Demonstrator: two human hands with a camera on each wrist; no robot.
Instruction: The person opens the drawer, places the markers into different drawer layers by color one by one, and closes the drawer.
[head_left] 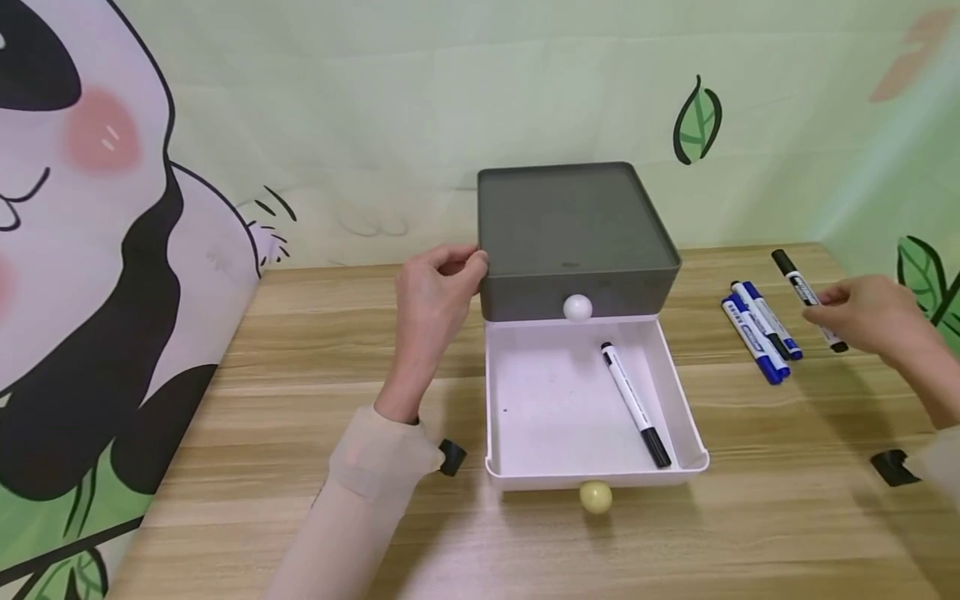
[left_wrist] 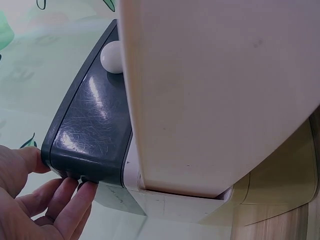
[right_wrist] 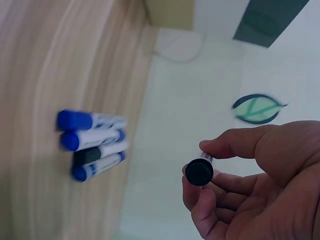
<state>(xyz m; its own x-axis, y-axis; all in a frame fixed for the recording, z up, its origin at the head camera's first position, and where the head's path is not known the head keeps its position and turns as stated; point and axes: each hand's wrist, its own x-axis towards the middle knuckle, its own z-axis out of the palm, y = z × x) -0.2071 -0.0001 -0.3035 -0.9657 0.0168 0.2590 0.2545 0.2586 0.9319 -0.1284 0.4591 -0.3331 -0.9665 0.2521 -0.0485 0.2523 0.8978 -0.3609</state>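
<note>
A small desktop drawer box (head_left: 570, 221) with a dark grey top stands on the table. Its white drawer (head_left: 547, 417) is pulled out and holds a black-capped marker (head_left: 633, 400) lying at a slant. My left hand (head_left: 438, 296) grips the box's front left corner, with the thumb on top and the fingertips against the side (left_wrist: 75, 200). Off to the right, my right hand (head_left: 873, 312) pinches a black marker (head_left: 802, 287) between thumb and fingers. In the right wrist view this marker (right_wrist: 199, 171) shows end-on, apart from the tabletop.
Several markers (head_left: 753, 329), mostly blue with one black-capped, lie together right of the box. A white knob (head_left: 577, 308) is on the dark section; a yellow knob (head_left: 596, 497) sits below the drawer's front. A printed cloth (head_left: 360, 125) hangs behind the table.
</note>
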